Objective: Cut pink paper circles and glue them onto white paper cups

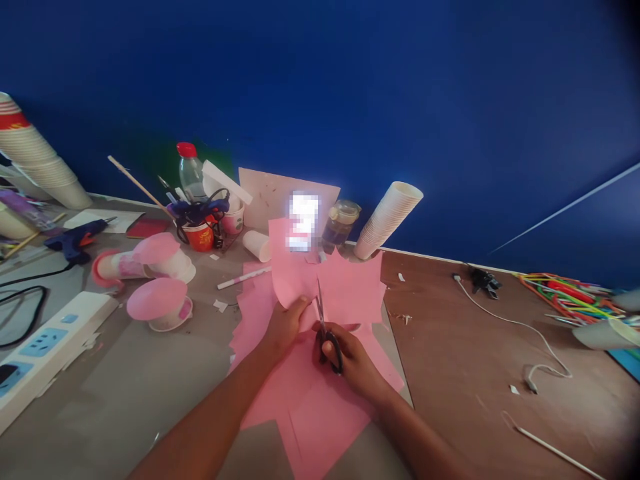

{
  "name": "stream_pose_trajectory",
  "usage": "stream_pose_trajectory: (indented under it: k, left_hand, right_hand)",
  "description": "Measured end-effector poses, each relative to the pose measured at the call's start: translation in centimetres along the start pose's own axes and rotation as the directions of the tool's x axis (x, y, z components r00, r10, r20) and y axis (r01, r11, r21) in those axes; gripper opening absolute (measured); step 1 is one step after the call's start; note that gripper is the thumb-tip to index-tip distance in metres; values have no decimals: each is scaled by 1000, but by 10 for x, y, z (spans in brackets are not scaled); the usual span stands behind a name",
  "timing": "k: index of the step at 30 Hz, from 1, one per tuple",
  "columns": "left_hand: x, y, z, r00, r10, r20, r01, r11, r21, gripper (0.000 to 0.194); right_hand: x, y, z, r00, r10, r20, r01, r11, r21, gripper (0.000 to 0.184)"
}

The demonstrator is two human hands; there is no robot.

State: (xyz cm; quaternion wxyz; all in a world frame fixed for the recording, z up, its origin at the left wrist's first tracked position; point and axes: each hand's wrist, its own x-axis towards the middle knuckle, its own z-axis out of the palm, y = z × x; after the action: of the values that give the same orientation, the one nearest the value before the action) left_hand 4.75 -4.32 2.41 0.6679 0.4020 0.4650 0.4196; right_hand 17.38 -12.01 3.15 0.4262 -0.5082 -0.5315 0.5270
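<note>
My left hand (286, 325) pinches the lower edge of a raised pink paper sheet (345, 288), fingers closed on it. In my right hand (350, 360) are black-handled scissors (325, 333), fingers through the loops; the blades point up into the held sheet's lower edge. Under both hands more pink paper (320, 413) lies flat on the table.
Pink-covered paper cups (157, 303) and a white power strip (47, 347) lie at left, with a blue glue gun (75, 239). A water bottle (190, 172), a tilted cup stack (387, 219), a white cable (520, 333) and colored straws (567, 297) stand behind and right.
</note>
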Motion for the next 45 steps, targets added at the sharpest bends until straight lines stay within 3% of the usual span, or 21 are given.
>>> stream_pose_trajectory:
  k: [5, 11, 18, 25, 31, 36, 45]
  left_hand:
    - [2, -2, -1, 1000, -10, 1, 10, 996, -87, 25]
    - [5, -1, -4, 998, -40, 57, 50, 982, -181, 22]
    - [3, 10, -10, 992, -47, 116, 38, 996, 76, 28]
    - [1, 16, -13, 986, -46, 162, 13, 980, 196, 29]
    - [-4, 13, -4, 972, -45, 232, 27, 996, 80, 28]
    - [-10, 12, 6, 935, -37, 353, 52, 998, -33, 33]
    - [-12, 2, 14, 955, -106, 277, 149, 979, -139, 31]
  right_hand:
    - [-1, -6, -1, 1000, 20, -19, -19, 999, 40, 50]
    - [-2, -7, -5, 994, 111, -22, -112, 993, -26, 40]
    - [-3, -4, -10, 986, 149, -75, -148, 989, 18, 36]
    - [-1, -5, -13, 987, 156, -33, -153, 984, 90, 44]
    - [3, 1, -7, 984, 122, -127, -102, 983, 152, 43]
    - [4, 7, -6, 982, 70, -176, -46, 989, 137, 42]
    - [5, 9, -3, 981, -27, -194, 51, 992, 115, 39]
